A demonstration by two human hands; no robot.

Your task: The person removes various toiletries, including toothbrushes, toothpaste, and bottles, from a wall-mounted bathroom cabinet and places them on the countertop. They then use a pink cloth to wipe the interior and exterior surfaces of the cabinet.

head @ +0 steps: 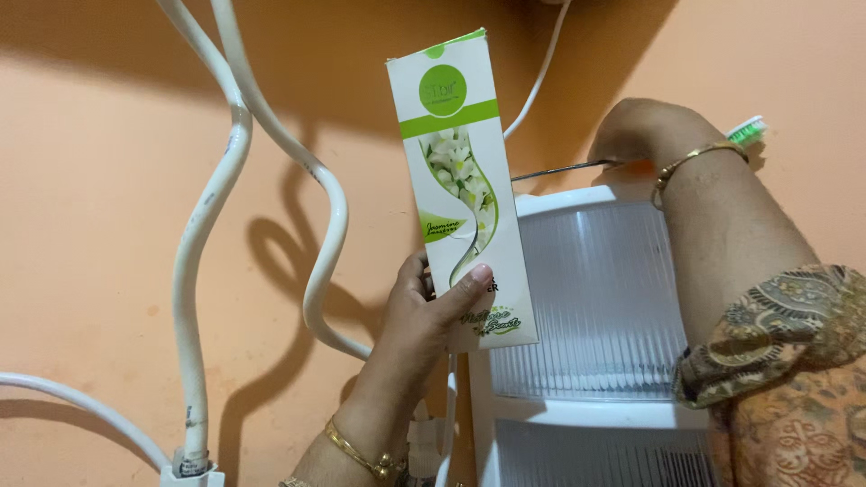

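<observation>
While the orange wall [99, 162] fills the whole background, it is crossed by thick white cables [194, 271] that loop down its left side toward a small white fitting at the bottom edge. Against the wall on the right, a white plastic cabinet [595, 298] with ribbed translucent panels is seen, its top edge level with the raised arm. In front of the cabinet's left side, a tall narrow carton [465, 189], white with green bands and a picture of white flowers, is held upright and slightly tilted, well clear of any surface. The carton is gripped near its lower end by the left hand [424, 311], the thumb pressed across the front face and the fingers closed behind it; its top flap appears shut, so the carton is judged to be unopened as yet. The right hand [636, 135] is placed on top of the cabinet, closed around the end of a thin dark metal rod [559, 169] that points left toward the carton, though the grip itself is partly hidden by the wrist. A green and white toothbrush head [747, 132] is seen just behind that wrist. Gold bangles are worn on both wrists.
</observation>
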